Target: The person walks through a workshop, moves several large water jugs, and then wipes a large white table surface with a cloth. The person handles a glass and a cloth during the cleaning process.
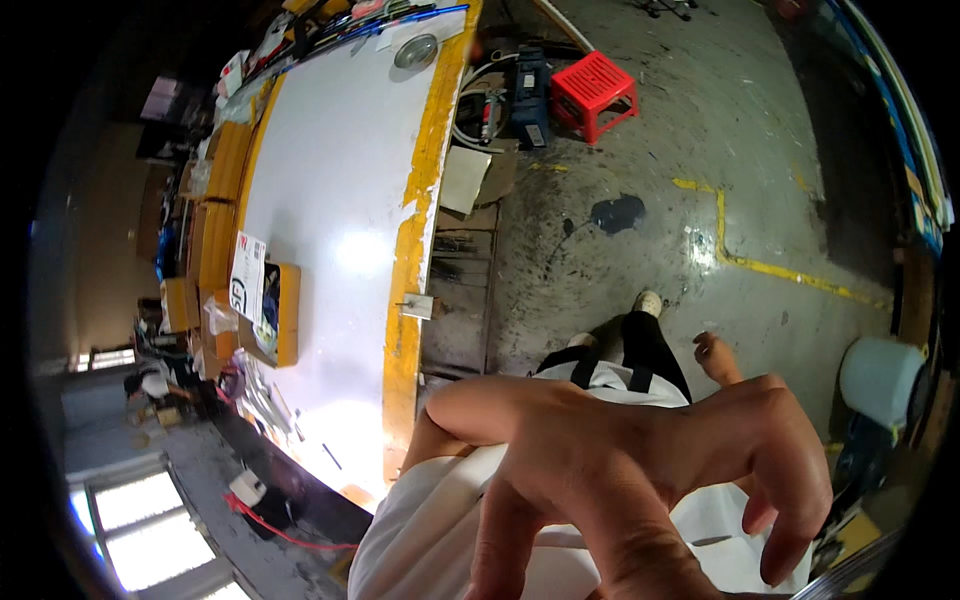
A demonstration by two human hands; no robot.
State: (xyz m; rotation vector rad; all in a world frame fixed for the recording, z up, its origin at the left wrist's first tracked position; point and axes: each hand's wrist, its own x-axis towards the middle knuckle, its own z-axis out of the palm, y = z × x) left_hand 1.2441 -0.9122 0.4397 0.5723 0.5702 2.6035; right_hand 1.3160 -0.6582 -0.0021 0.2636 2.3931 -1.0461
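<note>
My left hand [600, 440] is raised very close to the view, at lower centre and right. Its back shows, the fingers are spread and bent downward, and nothing is seen in them; some fingertips run past the lower edge. Behind it is my white shirt [420, 510]. Farther down, beyond the left hand, my right hand [714, 355] hangs low at my side above the floor. Its fingers are loosely bent and apart, with no object visible in it, and the left hand hides part of that arm. Neither hand touches the workbench [340, 160] to the left.
On the white, yellow-edged workbench stand an open cardboard box [287, 315] with a printed sheet and a round clear dish [416, 52]. A red plastic stool [595, 92] and dark blue case [530, 97] stand beyond. A pale plastic container [880, 382] is at right.
</note>
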